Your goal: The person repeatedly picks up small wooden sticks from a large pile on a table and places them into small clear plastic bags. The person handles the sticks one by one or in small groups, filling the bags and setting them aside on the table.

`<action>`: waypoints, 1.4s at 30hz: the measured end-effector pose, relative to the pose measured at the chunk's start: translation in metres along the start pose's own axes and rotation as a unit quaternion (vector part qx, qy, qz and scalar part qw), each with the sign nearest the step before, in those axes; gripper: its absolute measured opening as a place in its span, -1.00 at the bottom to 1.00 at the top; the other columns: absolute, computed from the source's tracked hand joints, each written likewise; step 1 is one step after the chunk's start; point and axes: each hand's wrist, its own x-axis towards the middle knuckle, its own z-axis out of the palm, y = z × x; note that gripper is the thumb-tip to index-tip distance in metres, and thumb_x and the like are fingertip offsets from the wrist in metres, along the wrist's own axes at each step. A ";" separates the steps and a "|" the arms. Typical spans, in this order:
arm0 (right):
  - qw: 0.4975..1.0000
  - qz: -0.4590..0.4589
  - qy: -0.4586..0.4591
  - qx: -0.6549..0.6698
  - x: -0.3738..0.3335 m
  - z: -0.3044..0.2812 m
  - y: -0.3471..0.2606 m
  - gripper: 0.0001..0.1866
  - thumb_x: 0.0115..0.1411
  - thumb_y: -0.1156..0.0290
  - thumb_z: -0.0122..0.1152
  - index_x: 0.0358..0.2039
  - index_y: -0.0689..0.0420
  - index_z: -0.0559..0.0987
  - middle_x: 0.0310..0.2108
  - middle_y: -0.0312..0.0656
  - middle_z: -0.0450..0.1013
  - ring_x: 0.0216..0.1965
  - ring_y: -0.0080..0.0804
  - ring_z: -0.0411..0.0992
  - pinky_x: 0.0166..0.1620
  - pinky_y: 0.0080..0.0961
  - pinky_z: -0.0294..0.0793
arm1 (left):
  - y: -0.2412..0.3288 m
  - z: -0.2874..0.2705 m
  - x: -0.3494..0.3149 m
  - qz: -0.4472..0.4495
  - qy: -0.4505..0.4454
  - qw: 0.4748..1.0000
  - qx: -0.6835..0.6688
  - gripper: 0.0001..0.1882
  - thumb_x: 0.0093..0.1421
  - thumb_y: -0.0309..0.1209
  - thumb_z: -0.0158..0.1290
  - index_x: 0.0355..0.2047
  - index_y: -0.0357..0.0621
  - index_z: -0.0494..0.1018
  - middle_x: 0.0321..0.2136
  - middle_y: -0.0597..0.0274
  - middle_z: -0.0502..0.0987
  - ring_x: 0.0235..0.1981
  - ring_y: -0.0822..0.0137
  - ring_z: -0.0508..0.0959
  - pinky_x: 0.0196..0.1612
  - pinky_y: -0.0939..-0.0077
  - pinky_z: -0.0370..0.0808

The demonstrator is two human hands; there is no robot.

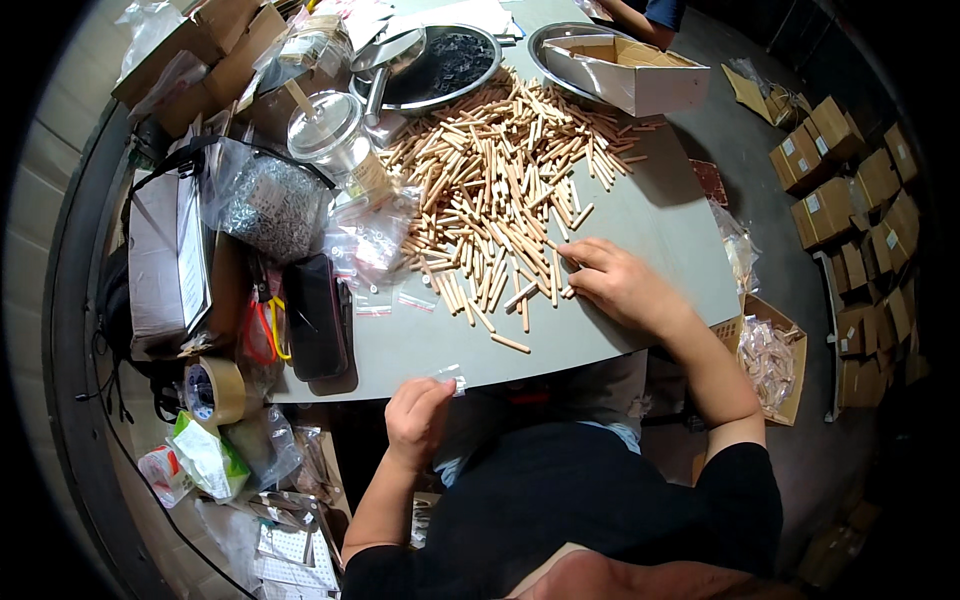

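A big heap of short wooden dowels point(490, 190) spreads over the grey table, with loose ones along its near side. My right hand point(620, 288) rests at the heap's near right edge, its fingers curled and pinched on dowels there; how many they hold is hidden. At the table's front edge, my left hand point(418, 415) is closed on a small clear plastic bag point(453, 379), which sticks out past the thumb. Between the hands, one dowel point(510, 343) lies apart from the heap. More small clear zip bags point(374, 303) lie left of the heap.
Left on the table are a dark phone-like case point(316, 320), scissors point(266, 325), a bag of metal parts point(270, 205) and a lidded plastic cup point(330, 130). Behind stand a metal bowl point(492, 78) and a white carton point(640, 88). A carton of packed bags point(785, 350) sits lower right.
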 end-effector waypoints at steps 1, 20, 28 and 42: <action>1.000 0.015 0.007 0.002 0.000 0.004 -0.001 -0.91 0.11 0.49 0.18 -0.36 0.21 0.55 0.01 -0.05 0.49 0.04 -0.04 0.44 0.07 -0.26 0.50 | 0.003 -0.001 0.001 -0.031 -0.008 0.999 -0.024 -0.83 -0.03 -0.68 0.25 -0.40 -0.24 0.54 -0.59 0.20 0.42 -0.56 0.19 0.44 -0.51 0.42 0.37; 0.987 0.154 0.027 0.030 0.009 -0.007 0.052 -0.81 0.09 0.58 0.31 -0.24 0.17 0.59 -0.20 -0.06 0.44 -0.13 -0.05 0.45 -0.07 -0.28 0.48 | 0.023 0.031 -0.015 -0.419 -0.255 0.681 -0.544 -0.81 0.18 -0.57 0.24 -0.43 -0.24 0.40 -0.30 0.11 0.62 -0.28 0.48 0.57 -0.19 0.57 0.51; 0.976 0.110 -0.040 0.185 -0.026 -0.009 -0.015 -0.79 0.06 0.66 0.27 -0.25 0.21 0.61 -0.22 -0.04 0.45 -0.17 -0.09 0.49 -0.08 -0.35 0.52 | 0.029 0.110 -0.009 -0.477 -0.388 0.485 -0.622 -0.82 0.22 -0.38 0.24 -0.28 -0.06 0.44 -0.47 0.56 0.38 -0.46 0.66 0.34 -0.38 0.74 0.29; 0.935 0.049 -0.107 0.336 -0.038 -0.020 -0.076 -0.74 0.10 0.54 0.30 -0.15 0.18 0.60 -0.05 -0.07 0.43 -0.04 -0.11 0.44 0.03 -0.30 0.45 | 0.036 0.102 0.012 -0.378 -0.378 0.528 -0.660 -0.52 0.17 -0.36 0.29 0.05 -0.14 0.38 -0.21 0.45 0.42 -0.17 0.57 0.40 -0.09 0.60 0.39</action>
